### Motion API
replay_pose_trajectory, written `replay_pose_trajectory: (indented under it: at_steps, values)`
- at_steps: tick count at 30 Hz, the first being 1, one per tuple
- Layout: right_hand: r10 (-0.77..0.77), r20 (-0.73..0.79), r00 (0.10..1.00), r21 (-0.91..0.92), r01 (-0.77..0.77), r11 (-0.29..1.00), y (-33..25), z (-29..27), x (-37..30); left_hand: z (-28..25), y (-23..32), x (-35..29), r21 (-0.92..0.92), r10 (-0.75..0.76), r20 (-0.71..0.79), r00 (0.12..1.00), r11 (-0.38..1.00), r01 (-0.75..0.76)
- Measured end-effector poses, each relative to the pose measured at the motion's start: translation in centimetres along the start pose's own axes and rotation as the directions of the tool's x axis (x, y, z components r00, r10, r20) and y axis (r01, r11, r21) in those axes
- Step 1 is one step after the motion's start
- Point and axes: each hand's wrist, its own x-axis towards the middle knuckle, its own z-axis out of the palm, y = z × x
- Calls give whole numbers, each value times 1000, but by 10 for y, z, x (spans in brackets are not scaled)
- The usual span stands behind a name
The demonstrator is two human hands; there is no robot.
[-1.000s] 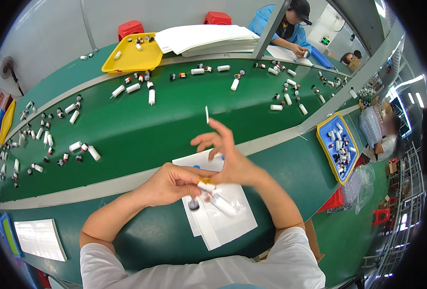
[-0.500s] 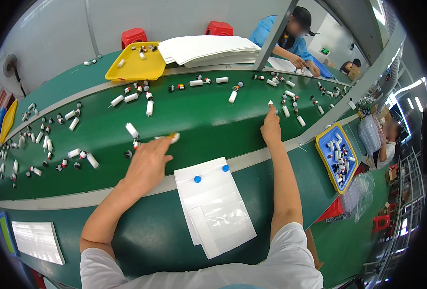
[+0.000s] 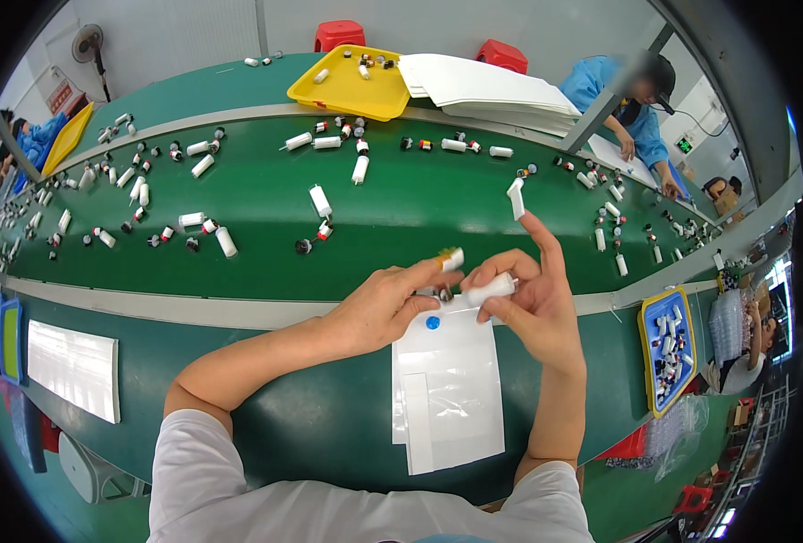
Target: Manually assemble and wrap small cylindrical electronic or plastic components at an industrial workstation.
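My right hand (image 3: 541,303) pinches a white cylinder (image 3: 490,290) between thumb and fingers, its index finger pointing up and away. Beside it, my left hand (image 3: 379,308) is closed at the fingertips on a small dark part (image 3: 445,294), partly hidden; whether it joins the cylinder I cannot tell. A yellow-and-white wrap (image 3: 452,260) covers one left fingertip. Both hands hover over the top of a white sheet (image 3: 456,389) with a clear film on it and a blue round pin (image 3: 433,322). Beyond the raised finger, another white cylinder (image 3: 516,201) lies on the green belt (image 3: 401,244).
Many white cylinders with small black, red and grey parts are scattered along the belt. A yellow tray (image 3: 351,104) and stacked white sheets (image 3: 487,86) stand behind it. At right is a blue-and-yellow tray (image 3: 647,362) of parts. A co-worker (image 3: 632,118) works at far right.
My hands have come together near the belt's front edge. The right has drawn back from over the belt and now shows a white cylinder in its fingers. The view has turned left.
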Motion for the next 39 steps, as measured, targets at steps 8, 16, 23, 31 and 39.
replay_pose_trajectory:
  at_steps: [8,16,23,31,39]
  values:
    - [-190,-234,953,251,248,936,15,10,-2,10,7,8,-580,-250,308,918,715,390]
    - [-206,-334,920,196,281,939,22,7,-5,15,14,7,402,40,-87,995,916,-2]
    - [-342,-190,920,2,349,937,34,1,-7,23,12,14,-514,-221,-60,973,843,160]
    - [-363,-218,906,-34,364,931,36,-13,-5,14,18,26,-671,-508,325,798,471,573]
    - [-377,-448,811,-197,322,926,56,-23,0,27,14,27,-731,-421,446,790,337,593]
